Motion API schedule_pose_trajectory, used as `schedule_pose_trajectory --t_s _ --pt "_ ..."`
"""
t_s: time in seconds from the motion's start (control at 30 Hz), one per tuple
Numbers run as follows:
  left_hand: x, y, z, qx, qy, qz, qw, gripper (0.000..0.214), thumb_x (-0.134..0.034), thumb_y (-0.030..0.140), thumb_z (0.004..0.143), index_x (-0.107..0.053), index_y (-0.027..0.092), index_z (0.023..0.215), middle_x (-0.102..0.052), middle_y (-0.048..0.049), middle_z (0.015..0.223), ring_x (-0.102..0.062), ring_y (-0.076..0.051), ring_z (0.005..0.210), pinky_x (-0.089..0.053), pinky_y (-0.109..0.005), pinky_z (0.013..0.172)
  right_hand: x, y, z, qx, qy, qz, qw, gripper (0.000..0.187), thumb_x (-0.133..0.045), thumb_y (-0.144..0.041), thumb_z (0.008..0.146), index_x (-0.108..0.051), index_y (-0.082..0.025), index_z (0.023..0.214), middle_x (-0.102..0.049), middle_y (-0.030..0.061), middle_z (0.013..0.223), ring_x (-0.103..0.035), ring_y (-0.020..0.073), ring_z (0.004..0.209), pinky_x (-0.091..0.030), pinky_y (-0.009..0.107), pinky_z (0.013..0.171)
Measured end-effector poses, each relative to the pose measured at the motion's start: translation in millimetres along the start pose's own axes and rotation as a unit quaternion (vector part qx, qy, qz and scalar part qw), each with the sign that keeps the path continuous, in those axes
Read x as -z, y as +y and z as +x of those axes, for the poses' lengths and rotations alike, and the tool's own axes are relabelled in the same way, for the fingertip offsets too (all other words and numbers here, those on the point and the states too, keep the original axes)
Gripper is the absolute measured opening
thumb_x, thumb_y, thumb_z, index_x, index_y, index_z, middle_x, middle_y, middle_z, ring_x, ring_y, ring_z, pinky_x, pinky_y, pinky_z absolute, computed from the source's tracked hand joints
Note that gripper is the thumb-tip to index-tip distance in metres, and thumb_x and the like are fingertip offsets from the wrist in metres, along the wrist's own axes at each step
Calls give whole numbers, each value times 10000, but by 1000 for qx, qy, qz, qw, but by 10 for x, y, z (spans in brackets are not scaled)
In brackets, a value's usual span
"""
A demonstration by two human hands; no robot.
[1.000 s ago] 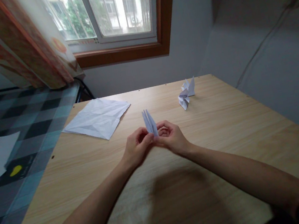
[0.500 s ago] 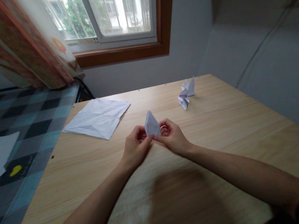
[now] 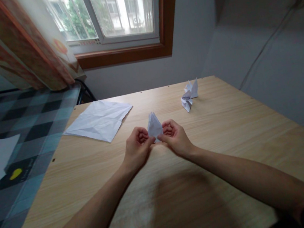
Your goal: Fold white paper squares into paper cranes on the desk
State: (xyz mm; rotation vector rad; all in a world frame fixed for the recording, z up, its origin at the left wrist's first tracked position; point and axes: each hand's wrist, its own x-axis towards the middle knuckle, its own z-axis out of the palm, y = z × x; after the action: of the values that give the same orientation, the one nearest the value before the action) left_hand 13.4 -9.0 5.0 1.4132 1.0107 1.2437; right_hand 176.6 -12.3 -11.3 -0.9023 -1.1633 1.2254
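A small folded white paper piece (image 3: 154, 126) stands point-up between my two hands, just above the wooden table (image 3: 230, 144). My left hand (image 3: 137, 148) pinches its lower left edge with fingers curled. My right hand (image 3: 175, 137) pinches the lower right edge the same way. The paper's bottom is hidden behind my fingertips.
A creased flat white sheet (image 3: 98, 120) lies at the table's far left. A finished folded paper figure (image 3: 189, 94) sits at the far right. A checkered bed (image 3: 8, 143) borders the table on the left; a window and curtain (image 3: 35, 40) are behind.
The paper has turned from a narrow edge-on shape to a broad pointed face, and both hands have shifted slightly around its base.
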Motion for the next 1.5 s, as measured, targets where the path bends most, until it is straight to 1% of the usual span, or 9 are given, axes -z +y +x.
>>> schedule_pose_trajectory --t_s 0.13,0.3,0.4,0.73,0.93,1.1,1.2,1.37,1.5 --pt "-14 55 -8 18 -16 -38 999 405 -759 229 686 -512 199 1006 -612 79 634 -567 -93 531 -430 -197 525 6 12 -9 -7 -36 -10 999 381 -839 -367 659 -558 -218 868 -640 -43 688 -610 124 627 -484 251 600" --pt "-25 58 -8 0 2 -25 1000 275 -754 237 689 -569 164 880 -670 22 696 -627 -113 628 -484 -220 602 -13 14 -20 11 -41 -16 999 413 -822 -319 674 -536 -239 960 -621 -62 713 -608 114 635 -481 236 595" --pt "-22 38 -6 11 10 -34 999 354 -764 235 681 -525 186 939 -647 53 647 -607 -113 576 -464 -214 557 -24 5 -34 25 -19 -21 999 476 -820 -261 651 -504 -257 1008 -624 -59 815 -586 90 615 -451 205 536" --pt "17 -49 7 -28 29 26 999 293 -769 238 685 -511 184 813 -561 55 667 -540 -99 603 -410 -210 557 -3 -32 -81 -9 -34 -76 997 350 -822 -358 693 -564 -212 878 -604 -40 736 -570 100 562 -433 221 510" --pt "28 -29 -1 -30 19 48 998 278 -774 262 694 -535 177 809 -550 45 691 -509 -92 601 -389 -207 539 -1 -23 -78 26 -21 -98 995 277 -797 -341 723 -595 -214 863 -611 -37 729 -550 100 550 -414 225 497" --pt "9 -7 7 -12 -34 -56 998 353 -761 244 698 -454 208 870 -587 48 730 -563 -104 624 -425 -210 563 7 -33 -94 61 -51 -105 991 179 -706 -343 796 -606 -213 866 -598 -27 741 -536 111 594 -431 245 547" --pt "-1 3 -11 -5 -79 -65 995 303 -727 250 745 -456 208 875 -559 62 700 -523 -85 583 -394 -197 541 21 -12 -74 95 -20 -81 992 88 -599 -286 845 -585 -221 903 -596 -15 791 -572 131 685 -472 268 631" --pt "-4 8 -45 13 -107 -40 993 260 -708 256 769 -480 202 881 -530 53 703 -490 -92 603 -358 -205 542 52 11 -40 151 9 -60 987 384 -610 -144 727 -526 -257 1084 -591 -14 876 -580 139 740 -486 268 655" --pt "3 21 -41 0 -99 -31 995 244 -697 270 775 -489 203 884 -493 61 692 -456 -90 594 -318 -206 527 84 0 -34 160 -1 -87 983 370 -584 -126 725 -544 -252 1070 -588 -20 822 -574 146 726 -480 272 641"
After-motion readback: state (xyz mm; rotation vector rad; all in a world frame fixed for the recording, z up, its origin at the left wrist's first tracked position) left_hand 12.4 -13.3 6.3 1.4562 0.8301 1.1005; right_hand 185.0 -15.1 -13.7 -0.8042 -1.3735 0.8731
